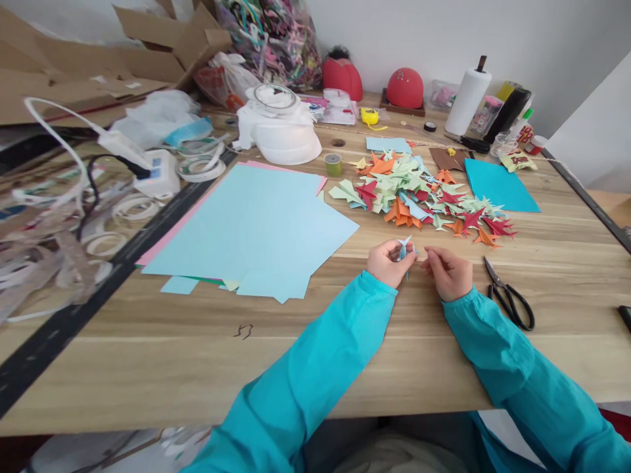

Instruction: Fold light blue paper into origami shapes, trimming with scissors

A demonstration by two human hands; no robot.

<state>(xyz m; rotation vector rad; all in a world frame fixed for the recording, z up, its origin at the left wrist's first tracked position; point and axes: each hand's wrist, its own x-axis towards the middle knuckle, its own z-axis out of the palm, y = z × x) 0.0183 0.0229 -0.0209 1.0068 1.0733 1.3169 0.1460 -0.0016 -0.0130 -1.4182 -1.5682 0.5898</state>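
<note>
My left hand (387, 263) is closed in a pinch on a small light-blue folded paper crane (403, 249); its pointed tips stick out above and below the fingers. Just to the right, apart from the crane, is my right hand (447, 270). Its thumb and fingers are pressed together, and whatever may be between them is too small to make out. Beyond both hands lies a heap of folded paper cranes (401, 180) in pale green, orange, red and blue. Black-handled scissors (510, 299) rest on the wood beside my right hand.
Light-blue paper sheets (236, 217) lie to the left over pink ones. A green thread spool (333, 165) stands behind them. At the right is a turquoise sheet (500, 186). White cloth (280, 131), a yellow tape measure (369, 116) and a white roll (468, 98) line the back.
</note>
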